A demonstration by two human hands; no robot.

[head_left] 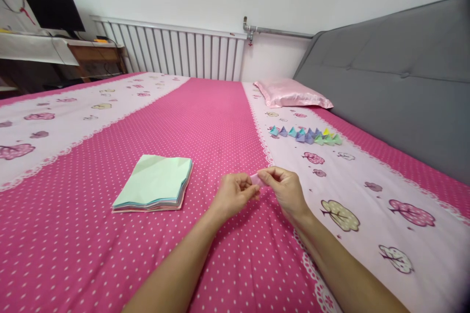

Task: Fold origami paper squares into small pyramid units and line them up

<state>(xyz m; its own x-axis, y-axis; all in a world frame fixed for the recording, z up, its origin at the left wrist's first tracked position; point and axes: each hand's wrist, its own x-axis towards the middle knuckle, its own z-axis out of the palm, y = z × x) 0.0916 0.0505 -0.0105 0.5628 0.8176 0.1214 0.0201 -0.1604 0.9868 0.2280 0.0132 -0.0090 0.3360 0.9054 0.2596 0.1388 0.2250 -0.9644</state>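
Pink paper piece, small, held between both hands over the dotted pink bedspread. Left hand with fingers curled in, gripping the left end; right hand with thumb and forefinger pinched on the right end. To the left, apart from the hands, a stack of paper sheets, pale green on top. Farther off to the right, a cluster of small folded paper shapes in blue, purple, green and yellow. Beyond, a pink pillow near the grey headboard; behind, a white radiator.
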